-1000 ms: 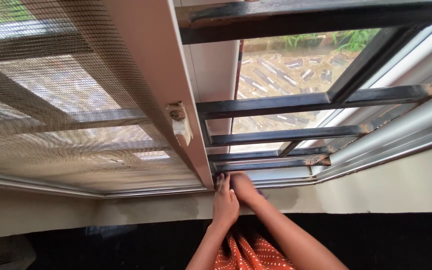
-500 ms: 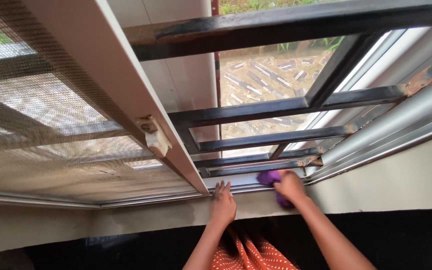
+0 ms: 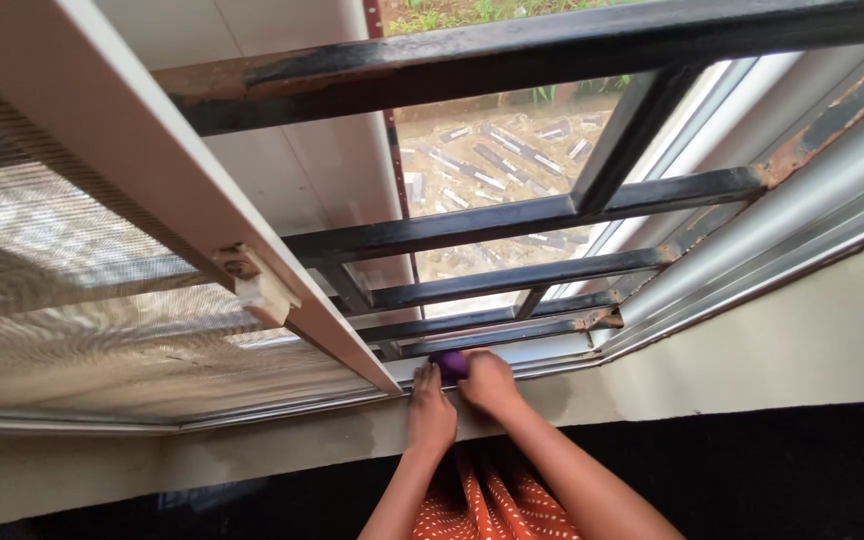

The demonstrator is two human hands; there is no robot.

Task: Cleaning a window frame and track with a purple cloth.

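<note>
The purple cloth lies bunched on the grey window track, just beyond the fingertips of both hands, and only a small dark-violet lump of it shows. So little of it is in view that its long axis cannot be told for sure; the visible part seems to run along the track, left to right, rather than across it. The right hand lies over the cloth's near right edge with its fingers curled down onto it, holding it pressed to the track. The left hand lies flat just beside it, fingers narrow and straight, pointing away from the person towards the track, their tips at the foot of the white sash frame; whether they touch the cloth cannot be told. Beyond the fingers stand the black iron bars, rusty at the joints. To the left of the fingers the mesh screen fills the sash, which carries a small white latch. Below the wrists a pale sill wall runs, and between the forearms orange dotted fabric shows.
</note>
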